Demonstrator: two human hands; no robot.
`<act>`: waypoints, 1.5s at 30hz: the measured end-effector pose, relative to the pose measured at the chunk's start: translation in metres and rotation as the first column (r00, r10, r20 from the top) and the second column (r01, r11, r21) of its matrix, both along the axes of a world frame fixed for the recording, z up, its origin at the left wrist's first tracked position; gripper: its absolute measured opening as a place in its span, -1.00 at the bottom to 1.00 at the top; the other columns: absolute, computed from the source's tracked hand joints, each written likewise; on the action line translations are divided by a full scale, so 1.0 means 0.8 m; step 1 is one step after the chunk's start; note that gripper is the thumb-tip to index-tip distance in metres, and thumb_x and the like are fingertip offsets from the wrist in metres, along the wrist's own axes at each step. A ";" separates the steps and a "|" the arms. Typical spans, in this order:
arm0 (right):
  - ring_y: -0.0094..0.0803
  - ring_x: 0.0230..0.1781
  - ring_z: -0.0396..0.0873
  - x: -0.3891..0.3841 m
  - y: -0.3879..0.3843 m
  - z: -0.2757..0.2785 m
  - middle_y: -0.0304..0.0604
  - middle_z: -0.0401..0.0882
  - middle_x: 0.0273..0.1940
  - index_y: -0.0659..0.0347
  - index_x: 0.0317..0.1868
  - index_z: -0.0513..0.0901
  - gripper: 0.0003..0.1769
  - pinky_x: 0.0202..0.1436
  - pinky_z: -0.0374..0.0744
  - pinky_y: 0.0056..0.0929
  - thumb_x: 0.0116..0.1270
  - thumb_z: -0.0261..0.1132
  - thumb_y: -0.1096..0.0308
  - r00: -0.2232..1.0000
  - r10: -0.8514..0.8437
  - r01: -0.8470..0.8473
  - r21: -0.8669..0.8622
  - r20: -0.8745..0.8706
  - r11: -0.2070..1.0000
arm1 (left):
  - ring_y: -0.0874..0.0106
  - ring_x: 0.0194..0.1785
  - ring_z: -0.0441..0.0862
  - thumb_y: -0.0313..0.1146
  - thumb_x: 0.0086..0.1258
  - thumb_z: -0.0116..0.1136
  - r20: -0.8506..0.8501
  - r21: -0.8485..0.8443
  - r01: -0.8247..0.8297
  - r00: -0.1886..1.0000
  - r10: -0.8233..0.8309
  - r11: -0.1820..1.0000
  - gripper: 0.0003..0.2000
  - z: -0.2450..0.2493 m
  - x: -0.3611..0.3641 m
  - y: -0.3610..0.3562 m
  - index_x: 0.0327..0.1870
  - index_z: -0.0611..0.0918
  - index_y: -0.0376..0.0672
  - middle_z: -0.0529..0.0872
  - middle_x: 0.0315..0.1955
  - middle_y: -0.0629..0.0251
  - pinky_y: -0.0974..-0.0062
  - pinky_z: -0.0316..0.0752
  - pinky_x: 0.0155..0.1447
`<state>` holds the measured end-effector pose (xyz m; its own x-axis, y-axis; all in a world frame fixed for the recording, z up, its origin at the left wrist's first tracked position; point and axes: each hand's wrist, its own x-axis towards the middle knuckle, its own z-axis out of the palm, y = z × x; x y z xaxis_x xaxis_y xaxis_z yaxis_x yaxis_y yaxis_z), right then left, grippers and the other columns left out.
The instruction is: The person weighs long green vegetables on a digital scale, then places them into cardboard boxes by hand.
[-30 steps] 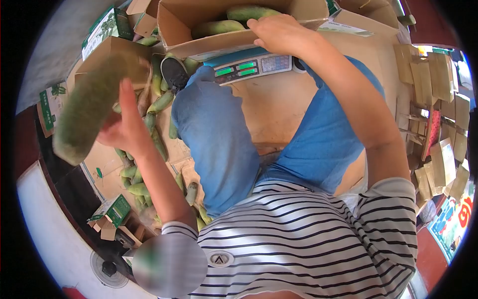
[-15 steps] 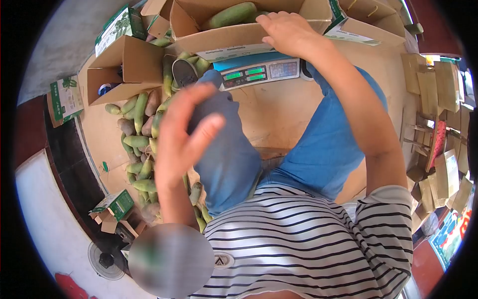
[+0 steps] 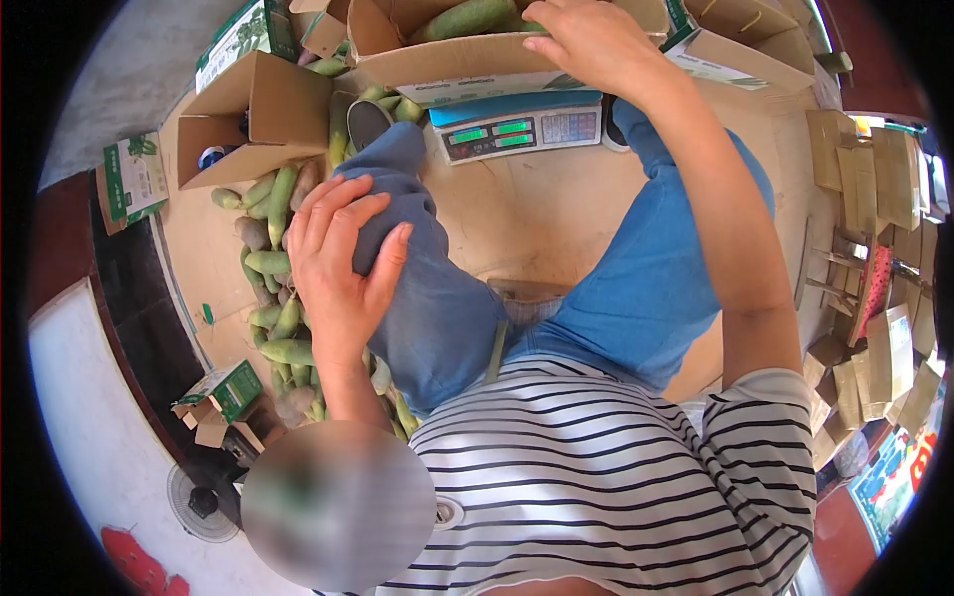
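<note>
My left hand (image 3: 343, 248) rests with spread fingers on or just above the knee on the left, holding nothing. At the top, my right hand (image 3: 586, 45) lies over the near edge of an open cardboard box (image 3: 427, 70), its thumb outside the flap and some fingertips hidden behind it. Inside that box are long green radishes (image 3: 465, 20). Beneath the box sits a blue-topped digital scale (image 3: 522, 132) with lit green displays. Beside my left hand lies a pile of green radishes (image 3: 281, 204).
An open carton (image 3: 288, 104) stands at the upper left, another box (image 3: 750, 40) at the upper right. A small green box (image 3: 236, 390) and a fan (image 3: 202, 502) are at the lower left. Flattened or stacked cartons (image 3: 894, 174) line the right side.
The hand on the left has come down onto the knee area, no longer blurred. The other hand has shifted slightly right along the box edge. The whole view has moved a little.
</note>
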<state>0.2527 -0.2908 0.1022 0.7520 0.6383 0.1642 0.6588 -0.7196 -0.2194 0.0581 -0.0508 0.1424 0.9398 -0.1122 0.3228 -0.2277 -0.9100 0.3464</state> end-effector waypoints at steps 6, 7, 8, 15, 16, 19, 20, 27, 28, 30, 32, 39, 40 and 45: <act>-0.03 -0.15 0.55 0.003 0.008 0.002 0.08 0.55 -0.26 0.29 -0.24 0.53 -0.76 -0.08 0.49 -0.12 0.23 0.19 0.27 0.998 -0.019 0.013 -0.099 -0.055 0.995 | 0.15 0.15 0.50 -0.33 0.30 0.13 0.104 -0.733 0.057 0.994 0.030 0.677 -0.73 -0.031 -0.004 0.026 -0.04 0.55 -0.28 0.60 -0.03 0.08 0.19 0.30 0.27; -0.04 -0.15 0.55 0.003 0.009 0.000 0.08 0.56 -0.25 0.29 -0.23 0.53 -0.77 -0.08 0.49 -0.12 0.23 0.19 0.29 0.998 -0.019 0.011 -0.128 -0.062 0.992 | 0.14 0.16 0.49 -0.32 0.37 0.05 0.132 -0.910 0.073 0.984 0.119 0.407 -0.71 -0.049 -0.007 0.041 0.01 0.52 -0.31 0.59 -0.02 0.02 0.16 0.29 0.30; -0.11 0.06 0.46 0.016 -0.002 -0.027 -0.05 0.51 0.01 0.22 0.11 0.45 -0.59 0.10 0.45 -0.20 0.31 0.16 0.20 0.996 -0.016 0.000 -0.171 -0.090 0.985 | 0.12 0.16 0.49 -0.28 0.48 -0.12 0.102 -0.892 0.001 0.975 0.199 0.452 -0.67 -0.059 -0.005 0.060 0.10 0.44 -0.35 0.57 -0.01 -0.05 0.14 0.30 0.31; -0.02 0.01 0.50 0.035 -0.003 -0.054 0.03 0.53 0.01 0.15 0.13 0.42 -0.63 -0.01 0.47 -0.16 0.32 0.14 0.30 0.991 0.080 -0.094 -0.141 -0.107 0.985 | 0.10 0.00 0.54 -0.29 0.18 0.26 -0.260 -0.242 -0.646 0.762 0.593 0.724 -0.64 -0.293 -0.083 0.199 -0.05 0.55 -0.30 0.61 -0.13 -0.01 0.31 0.42 0.09; -0.01 0.00 0.50 0.035 0.001 -0.054 0.04 0.54 0.00 0.15 0.13 0.42 -0.63 -0.02 0.47 -0.16 0.33 0.13 0.30 0.989 0.081 -0.100 -0.152 -0.122 0.983 | 0.06 0.02 0.53 -0.28 0.14 0.27 -0.303 -0.078 -0.676 0.716 0.629 0.733 -0.59 -0.304 -0.096 0.196 -0.02 0.53 -0.30 0.59 -0.10 -0.01 0.25 0.42 0.10; 0.00 -0.02 0.51 0.034 0.013 -0.047 0.05 0.56 -0.03 0.16 0.14 0.41 -0.64 -0.02 0.47 -0.17 0.35 0.11 0.30 0.982 0.030 -0.066 -0.190 -0.189 0.980 | 0.04 0.04 0.49 -0.26 0.08 0.31 -0.433 0.026 -0.718 0.620 0.655 0.696 -0.53 -0.335 -0.116 0.196 -0.01 0.50 -0.28 0.56 -0.07 -0.01 0.22 0.42 0.10; 0.01 -0.02 0.51 0.030 0.015 -0.045 0.05 0.56 -0.03 0.17 0.14 0.41 -0.64 -0.02 0.47 -0.17 0.36 0.11 0.29 0.985 0.018 -0.053 -0.199 -0.173 0.979 | 0.06 0.05 0.49 -0.27 0.07 0.31 -0.410 0.097 -0.694 0.626 0.664 0.714 -0.52 -0.362 -0.127 0.207 0.01 0.47 -0.28 0.53 -0.02 0.01 0.21 0.42 0.11; 0.03 -0.01 0.52 0.016 0.034 -0.035 0.12 0.55 -0.02 0.18 0.15 0.42 -0.62 0.00 0.47 -0.19 0.37 0.12 0.27 0.978 -0.071 0.014 -0.278 -0.196 0.960 | 0.18 0.31 0.30 -0.31 0.12 0.26 -0.399 0.288 -0.638 0.598 0.695 0.714 -0.47 -0.423 -0.082 0.246 0.14 0.38 -0.19 0.32 0.28 0.03 0.13 0.33 0.22; 0.04 0.00 0.51 0.015 0.038 -0.034 0.13 0.55 -0.02 0.18 0.15 0.42 -0.62 0.00 0.46 -0.18 0.37 0.13 0.27 0.979 -0.075 0.017 -0.292 -0.191 0.956 | 0.18 0.29 0.31 -0.31 0.12 0.25 -0.426 0.299 -0.641 0.574 0.700 0.707 -0.47 -0.439 -0.077 0.250 0.14 0.39 -0.17 0.34 0.26 0.05 0.14 0.33 0.21; 0.04 0.00 0.51 0.012 0.041 -0.037 0.13 0.54 -0.02 0.20 0.15 0.42 -0.61 0.00 0.46 -0.18 0.36 0.14 0.27 0.980 -0.082 0.026 -0.290 -0.182 0.957 | 0.18 0.26 0.34 -0.32 0.13 0.25 -0.476 0.318 -0.640 0.531 0.701 0.700 -0.48 -0.460 -0.063 0.251 0.15 0.40 -0.12 0.37 0.22 0.10 0.15 0.34 0.19; 0.04 0.00 0.51 0.014 0.043 -0.037 0.13 0.54 -0.01 0.22 0.15 0.42 -0.60 0.01 0.46 -0.18 0.35 0.15 0.27 0.981 -0.081 0.027 -0.290 -0.174 0.957 | 0.18 0.20 0.37 -0.31 0.14 0.24 -0.534 0.422 -0.629 0.409 0.740 0.653 -0.52 -0.468 -0.048 0.250 0.13 0.43 -0.09 0.42 0.15 0.13 0.19 0.35 0.17; 0.04 -0.03 0.51 0.018 0.035 -0.041 0.13 0.56 -0.07 0.25 0.09 0.42 -0.58 -0.02 0.48 -0.16 0.28 0.21 0.23 0.990 -0.067 0.030 -0.285 -0.122 0.958 | 0.16 0.00 0.54 0.07 -0.11 0.41 -0.617 0.397 -0.611 0.375 0.692 0.685 -0.41 -0.456 -0.052 0.227 -0.09 0.57 -0.12 0.58 -0.10 0.13 0.24 0.47 0.01; 0.04 -0.05 0.52 0.020 0.032 -0.044 0.13 0.56 -0.10 0.26 0.07 0.42 -0.58 -0.04 0.48 -0.14 0.27 0.22 0.23 0.993 -0.047 0.016 -0.278 -0.106 0.960 | 0.14 -0.07 0.58 0.08 -0.11 0.41 -0.699 0.233 -0.674 0.384 0.603 0.701 -0.39 -0.470 -0.067 0.228 -0.11 0.57 -0.19 0.62 -0.19 0.09 0.24 0.49 -0.04; 0.01 -0.10 0.53 0.018 0.026 -0.044 0.13 0.56 -0.15 0.29 0.09 0.38 -0.54 -0.05 0.49 -0.14 0.24 0.24 0.28 0.997 -0.008 -0.011 -0.230 -0.079 0.973 | 0.50 -0.32 0.56 -0.11 0.13 0.36 -0.842 -0.487 -0.868 0.496 0.212 0.094 -0.54 -0.468 -0.134 0.164 -0.17 0.58 -0.38 0.64 -0.37 0.25 0.53 0.48 -0.23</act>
